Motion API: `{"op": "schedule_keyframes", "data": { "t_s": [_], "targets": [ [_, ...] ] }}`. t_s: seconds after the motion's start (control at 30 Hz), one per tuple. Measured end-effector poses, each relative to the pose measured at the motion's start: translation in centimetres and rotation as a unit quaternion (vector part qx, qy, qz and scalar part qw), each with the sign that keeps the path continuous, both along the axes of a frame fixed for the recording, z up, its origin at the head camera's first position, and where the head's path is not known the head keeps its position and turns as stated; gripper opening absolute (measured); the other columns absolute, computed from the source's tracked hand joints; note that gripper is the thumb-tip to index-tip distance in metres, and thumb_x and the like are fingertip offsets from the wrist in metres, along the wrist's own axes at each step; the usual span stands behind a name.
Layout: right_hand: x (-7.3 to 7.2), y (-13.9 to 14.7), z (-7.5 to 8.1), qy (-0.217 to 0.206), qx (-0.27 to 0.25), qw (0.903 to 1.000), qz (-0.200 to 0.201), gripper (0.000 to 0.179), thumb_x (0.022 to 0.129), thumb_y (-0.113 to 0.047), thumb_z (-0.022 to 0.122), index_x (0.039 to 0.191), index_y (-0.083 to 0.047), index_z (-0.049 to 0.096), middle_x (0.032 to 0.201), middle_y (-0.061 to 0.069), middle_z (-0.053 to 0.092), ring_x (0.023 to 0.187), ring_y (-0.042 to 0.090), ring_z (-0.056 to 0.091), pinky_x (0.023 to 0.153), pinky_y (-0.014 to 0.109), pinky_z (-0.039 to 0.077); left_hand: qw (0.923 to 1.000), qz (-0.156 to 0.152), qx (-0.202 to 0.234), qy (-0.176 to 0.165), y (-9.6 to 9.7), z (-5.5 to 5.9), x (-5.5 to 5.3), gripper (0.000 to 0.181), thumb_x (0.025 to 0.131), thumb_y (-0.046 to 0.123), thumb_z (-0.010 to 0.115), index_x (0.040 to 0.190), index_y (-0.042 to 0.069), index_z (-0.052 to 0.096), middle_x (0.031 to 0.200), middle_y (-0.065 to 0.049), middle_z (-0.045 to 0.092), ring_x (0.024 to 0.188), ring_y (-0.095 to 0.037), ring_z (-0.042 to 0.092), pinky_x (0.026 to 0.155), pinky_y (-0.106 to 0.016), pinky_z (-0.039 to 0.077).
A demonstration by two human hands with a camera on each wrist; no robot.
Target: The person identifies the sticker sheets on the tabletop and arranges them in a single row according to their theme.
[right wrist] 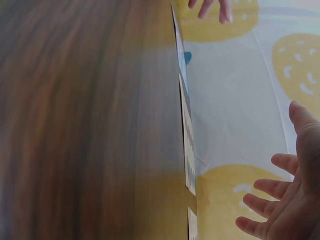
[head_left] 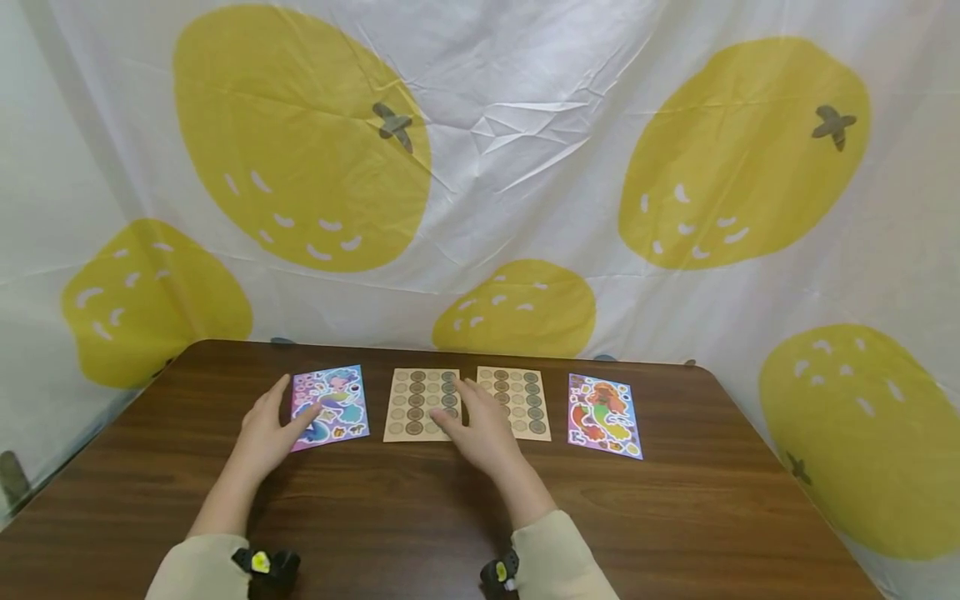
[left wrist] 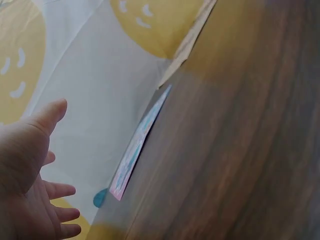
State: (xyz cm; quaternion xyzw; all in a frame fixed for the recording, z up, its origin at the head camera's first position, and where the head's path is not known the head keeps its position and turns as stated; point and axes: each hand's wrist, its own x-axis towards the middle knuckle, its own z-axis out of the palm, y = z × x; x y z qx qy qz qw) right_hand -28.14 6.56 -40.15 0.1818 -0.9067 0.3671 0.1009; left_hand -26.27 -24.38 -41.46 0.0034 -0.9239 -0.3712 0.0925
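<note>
My left hand (head_left: pixel 268 433) hovers over the left edge of a purple-blue mermaid sticker sheet (head_left: pixel 347 406), thumb overlapping it in the head view. Its fingers are spread and hold nothing, as the left wrist view of the hand (left wrist: pixel 30 175) shows. Over the gap between two tan sheets of round stickers, the left one (head_left: pixel 414 400) and the right one (head_left: pixel 525 400), is my right hand (head_left: pixel 483 427). In the right wrist view that hand (right wrist: pixel 287 195) has its fingers apart with nothing in them. A second mermaid sticker sheet (head_left: pixel 604 417), with an orange-haired figure, lies at the right.
All the sheets lie in a row toward the back of the brown wooden table (head_left: pixel 405 517). Behind the table hangs a white cloth (head_left: pixel 510 192) with large yellow fruit prints. Each wrist wears a black camera strap, such as the left one (head_left: pixel 277 571).
</note>
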Motion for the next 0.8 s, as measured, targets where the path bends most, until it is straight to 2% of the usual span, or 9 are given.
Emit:
{"op": "schedule_keyframes", "data": {
  "t_s": [0.2, 0.33, 0.57, 0.8],
  "targets": [
    [-0.1, -1.4, -0.2, 0.002, -0.009, 0.9999, 0.008, 0.063, 0.093, -0.046, 0.058, 0.143, -0.011, 0.045, 0.145, 0.016, 0.041, 0.132, 0.036, 0.036, 0.105, 0.054, 0.030, 0.9998, 0.000, 0.016, -0.008, -0.1, 0.0, -0.5, 0.086, 0.094, 0.043, 0.056, 0.148, -0.008, 0.014, 0.147, -0.037, 0.018, 0.133, -0.054, 0.018, 0.103, -0.066, 0.020],
    [-0.2, -2.4, -0.2, -0.007, -0.025, 0.9995, 0.020, 0.062, 0.091, -0.042, 0.062, 0.142, -0.010, 0.046, 0.145, 0.015, 0.042, 0.134, 0.034, 0.035, 0.107, 0.051, 0.029, 0.9995, -0.002, 0.028, -0.014, -0.3, 0.2, -0.7, 0.085, 0.094, 0.040, 0.057, 0.148, -0.008, 0.012, 0.147, -0.037, 0.017, 0.133, -0.054, 0.018, 0.104, -0.065, 0.020],
    [-0.2, -4.1, -0.5, -0.021, -0.043, 0.9983, 0.033, 0.063, 0.090, -0.044, 0.063, 0.140, -0.010, 0.048, 0.143, 0.013, 0.044, 0.135, 0.031, 0.034, 0.108, 0.048, 0.028, 0.9993, -0.010, 0.035, -0.010, -0.5, 0.3, -1.1, 0.083, 0.095, 0.038, 0.057, 0.148, -0.010, 0.013, 0.146, -0.038, 0.020, 0.132, -0.054, 0.020, 0.104, -0.065, 0.022],
    [-0.3, -5.6, -0.9, -0.012, -0.057, 0.9972, 0.046, 0.060, 0.089, -0.034, 0.067, 0.138, -0.005, 0.049, 0.139, 0.015, 0.048, 0.130, 0.035, 0.040, 0.106, 0.048, 0.032, 0.9978, -0.007, 0.056, -0.035, -0.8, 0.4, -1.1, 0.087, 0.095, 0.043, 0.055, 0.148, -0.009, 0.010, 0.145, -0.039, 0.021, 0.131, -0.054, 0.023, 0.103, -0.064, 0.024]
  ]
}}
